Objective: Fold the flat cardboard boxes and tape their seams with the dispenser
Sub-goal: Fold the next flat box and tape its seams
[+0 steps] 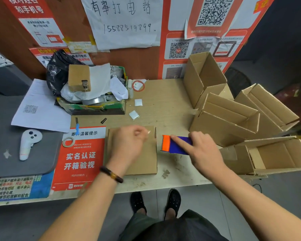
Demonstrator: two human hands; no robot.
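Far left, on a grey mat (16, 164): a white handheld controller (28, 143), untouched. Loose printed sheets (40, 108) behind it, then a cluttered green tray (94, 106) of bags and paper. A small tape roll (68, 141) sits on a red notice (78, 160) stuck to the table (163, 101). Just right of the notice lies the cardboard box (142, 160) being worked, low and closed-looking, near the front edge. Left hand (129, 143) hovers over its far end, fingers curled together with thumb and forefinger pinching something small and pale, likely the free tape end; too blurred to be sure. Right hand (202, 150) clamps the tape dispenser (175, 145), purple body with orange front, forefinger stretched along the top; the dispenser sits just beside the box's right edge, apart from it. Further right, several folded open boxes (233, 119) are stacked, well clear. Judgement: the step is starting a tape strip on the seam. To do it well, anchor the tape end over the far edge with the left hand, keep the dispenser low and square to the seam, pull in one steady pass, then press flat. Risk: tape twisting or sticking to itself if the pinch slackens.
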